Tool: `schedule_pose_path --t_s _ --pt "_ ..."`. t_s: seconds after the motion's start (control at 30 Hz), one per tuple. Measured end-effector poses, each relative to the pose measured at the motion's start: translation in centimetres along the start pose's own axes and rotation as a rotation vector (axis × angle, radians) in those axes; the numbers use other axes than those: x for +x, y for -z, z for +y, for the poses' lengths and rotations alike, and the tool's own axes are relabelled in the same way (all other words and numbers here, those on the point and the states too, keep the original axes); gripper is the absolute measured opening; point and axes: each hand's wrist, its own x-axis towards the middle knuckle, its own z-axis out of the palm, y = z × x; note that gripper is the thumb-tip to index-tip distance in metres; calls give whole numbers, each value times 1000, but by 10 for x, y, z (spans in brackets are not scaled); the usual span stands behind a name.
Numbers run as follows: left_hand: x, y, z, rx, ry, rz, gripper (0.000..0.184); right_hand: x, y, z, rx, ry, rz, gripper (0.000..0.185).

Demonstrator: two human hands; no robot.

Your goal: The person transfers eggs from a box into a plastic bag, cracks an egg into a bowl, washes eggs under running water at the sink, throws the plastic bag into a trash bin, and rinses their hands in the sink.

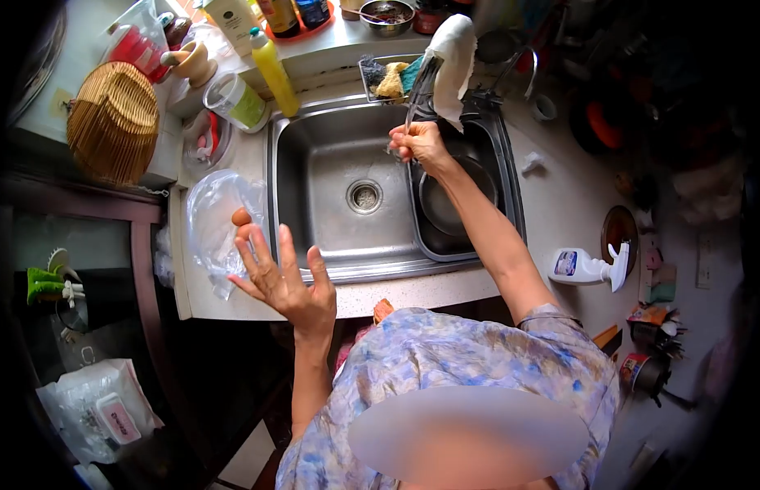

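My left hand (288, 282) is open, fingers spread, in front of the sink's left front corner. Beyond its fingertips, a brown egg (241, 216) rests on a clear plastic bag (213, 204) on the counter; a second brown rounded shape is partly covered by a fingertip. Over the sink divider, my right hand (422, 145) is closed, fingers pressed together at the lower end of the slim metal faucet spout (421, 90). What those fingers hold, if anything, I cannot make out. A white cloth (455, 61) drapes beside the spout.
The steel sink (311, 180) has a drain (364, 197) and a smaller right basin with a round pan (445, 204). Behind are a yellow soap bottle (275, 73) and a sponge rack (388, 79). A white spray bottle (588, 265) lies right; a plastic tub (237, 102) stands left.
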Motion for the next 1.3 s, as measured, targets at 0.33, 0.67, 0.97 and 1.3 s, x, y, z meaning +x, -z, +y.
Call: schedule_pose_path --t_s 0.33,0.67,0.97,1.3 --pt "-11 8 -33 179 97 41 36 27 5 40 -396 69 238 32" --pt "-1 -66 16 -643 148 83 21 48 25 35 272 -287 -79 15" --pt "17 -174 25 -1334 775 -369 7 50 16 30 259 -162 -269 35" --pt "35 -244 2 -1992 1430 -508 45 -46 -82 42 -516 440 -292 48"
